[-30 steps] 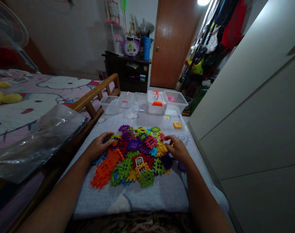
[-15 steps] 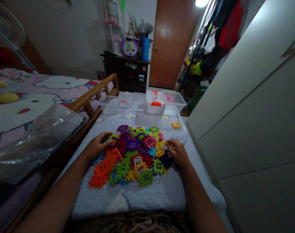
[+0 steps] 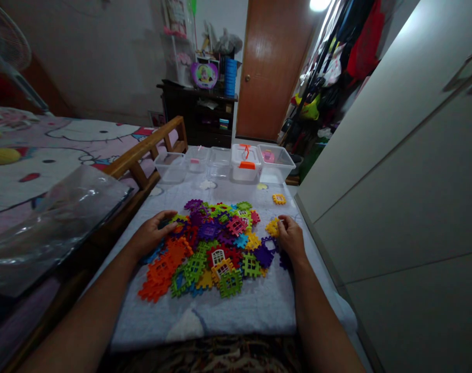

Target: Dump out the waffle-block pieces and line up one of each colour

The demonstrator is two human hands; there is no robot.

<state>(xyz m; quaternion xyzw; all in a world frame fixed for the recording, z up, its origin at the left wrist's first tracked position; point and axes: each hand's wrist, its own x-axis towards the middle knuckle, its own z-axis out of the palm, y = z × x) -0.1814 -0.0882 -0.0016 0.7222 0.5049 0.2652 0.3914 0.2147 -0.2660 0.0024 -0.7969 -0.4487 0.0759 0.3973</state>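
Observation:
A heap of colourful plastic building blocks (image 3: 208, 230) with toothed edges lies on the cloth-covered table. My left hand (image 3: 154, 233) rests at the heap's left side, fingers curved and apart over a yellow-green block (image 3: 179, 219). To the right of the heap, my right hand (image 3: 290, 235) pinches a yellow block (image 3: 272, 227) by its edge. Below that hand lie a dark purple block (image 3: 265, 255) and another dark piece partly hidden by the wrist. Farther back, a yellow window-like block (image 3: 279, 199) sits apart from the heap.
Along the table's far end stand clear plastic boxes (image 3: 171, 168), a lidded box with orange clips (image 3: 246, 165) and an open bin (image 3: 276, 163) with a pink item in it. A wooden bed rail (image 3: 142, 150) borders the left; a white cabinet (image 3: 395, 197) borders the right.
My right hand has drawn the yellow block rightward, away from the heap. The dark purple block beneath shows more. My left hand stays at the heap's left side.

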